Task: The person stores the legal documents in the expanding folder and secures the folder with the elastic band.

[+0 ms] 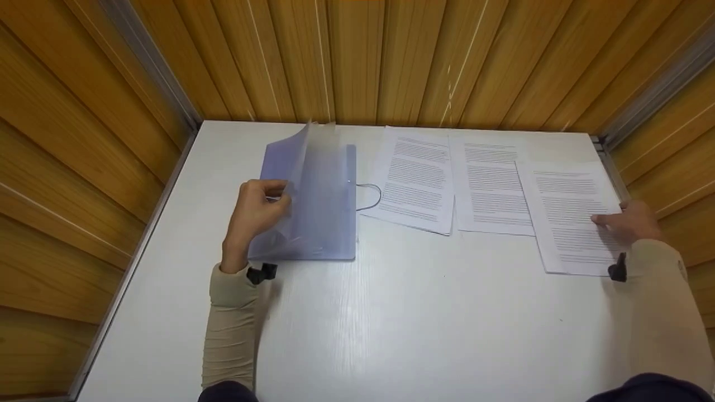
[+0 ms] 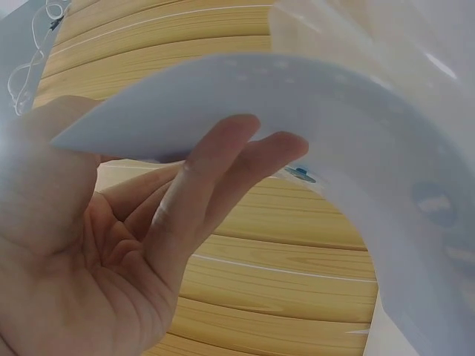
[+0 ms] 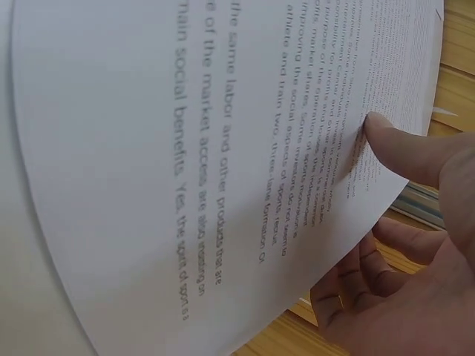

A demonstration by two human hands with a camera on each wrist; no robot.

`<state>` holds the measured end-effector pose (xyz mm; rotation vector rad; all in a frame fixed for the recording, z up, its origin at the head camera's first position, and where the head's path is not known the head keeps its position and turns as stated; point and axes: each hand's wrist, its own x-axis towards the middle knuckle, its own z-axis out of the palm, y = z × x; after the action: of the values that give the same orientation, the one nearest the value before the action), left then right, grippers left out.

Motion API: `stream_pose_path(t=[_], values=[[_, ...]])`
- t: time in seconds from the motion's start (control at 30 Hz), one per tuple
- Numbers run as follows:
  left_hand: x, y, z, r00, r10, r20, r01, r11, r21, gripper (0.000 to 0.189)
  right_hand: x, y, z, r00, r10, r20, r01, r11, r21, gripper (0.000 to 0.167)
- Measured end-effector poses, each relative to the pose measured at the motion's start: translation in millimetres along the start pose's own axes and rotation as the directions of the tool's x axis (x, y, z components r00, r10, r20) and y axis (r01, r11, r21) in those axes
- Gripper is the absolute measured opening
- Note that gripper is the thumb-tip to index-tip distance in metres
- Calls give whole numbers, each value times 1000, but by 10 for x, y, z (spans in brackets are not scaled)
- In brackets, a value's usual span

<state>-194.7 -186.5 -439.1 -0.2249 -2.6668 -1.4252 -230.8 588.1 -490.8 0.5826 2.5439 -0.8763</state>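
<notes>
A translucent bluish plastic folder (image 1: 329, 223) with an elastic loop at its right edge lies on the left part of the table. My left hand (image 1: 260, 206) pinches the folder's cover by its left edge and holds it lifted and bent; the left wrist view shows the curved cover (image 2: 319, 104) between thumb and fingers. At the far right, my right hand (image 1: 637, 220) holds the right edge of a printed paper stack (image 1: 575, 223), thumb on top. In the right wrist view the fingers (image 3: 364, 282) lie beneath the sheet's edge.
Two more printed paper stacks, a left one (image 1: 416, 184) and a middle one (image 1: 494, 190), lie between the folder and the right stack. The white table (image 1: 391, 324) meets wood-patterned walls (image 1: 357, 61) at the back and sides.
</notes>
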Motion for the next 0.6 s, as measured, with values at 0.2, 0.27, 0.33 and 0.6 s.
stream_pose_path(t=[0.2,0.27,0.33,0.6], values=[[-8,-3,8,1000,-7,1,7,1000,6,39,2,38,-34,1000,2,21,-1,999,-41,122],[-7,-7,9,1000,-8,2,8,1000,5,38,3,47,-38,1000,-3,17,4,999,-51,120],[-4,-10,12,1000,-6,5,6,1000,-2,38,2,52,-36,1000,-5,7,5,998,-55,114],[3,-21,15,1000,7,9,-7,1000,-4,37,-29,15,-6,999,9,-42,-10,999,-32,95]])
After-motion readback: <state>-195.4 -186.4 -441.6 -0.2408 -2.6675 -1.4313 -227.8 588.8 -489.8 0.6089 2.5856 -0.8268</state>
